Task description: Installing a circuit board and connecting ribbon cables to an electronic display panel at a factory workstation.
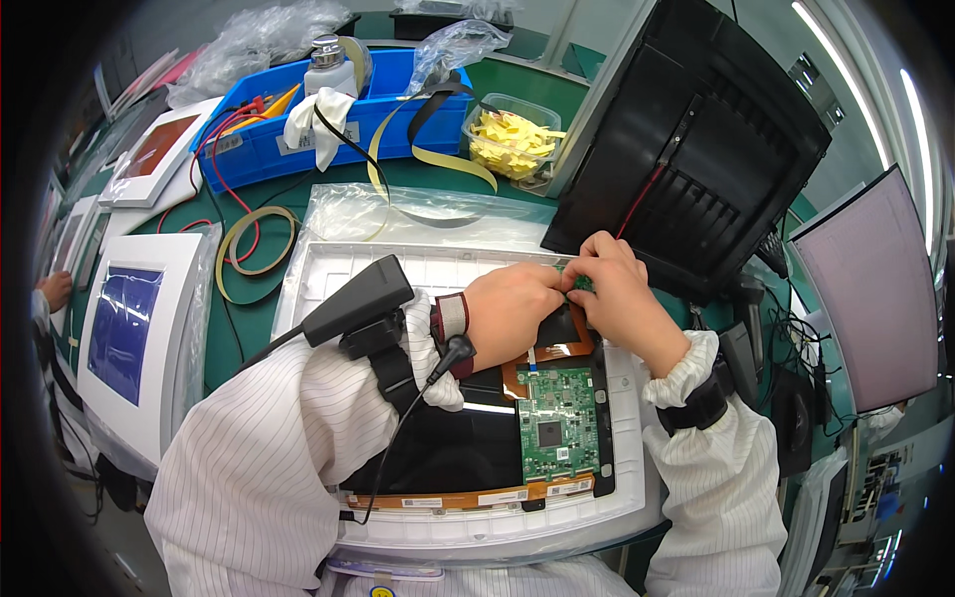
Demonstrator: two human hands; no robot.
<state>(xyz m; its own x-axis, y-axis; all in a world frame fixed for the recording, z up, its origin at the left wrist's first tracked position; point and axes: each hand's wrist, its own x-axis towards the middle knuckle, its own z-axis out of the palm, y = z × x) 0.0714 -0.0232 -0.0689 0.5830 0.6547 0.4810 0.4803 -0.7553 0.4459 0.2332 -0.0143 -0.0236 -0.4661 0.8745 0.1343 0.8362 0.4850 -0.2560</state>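
Observation:
A white-framed display panel (625,438) lies in front of me, with a black sheet and a large green circuit board (565,438) on it. My left hand (509,310) reaches across to the panel's far right corner, fingers curled and pressed together; what they grip is hidden. Beside it, my right hand (622,298) pinches a small green circuit board (584,284), partly covered by the fingers. Just below the hands runs an orange flex cable (567,348). A white ribbon cable (532,356) meets the top of the large board.
Behind the panel stands a blue bin (398,134) with a bottle and tools. Near it are a clear tub (512,139) of yellow pieces and a tape roll (261,239). A black monitor back (686,149) rises at right. Another framed panel (139,338) sits left, near another person's hand (57,290).

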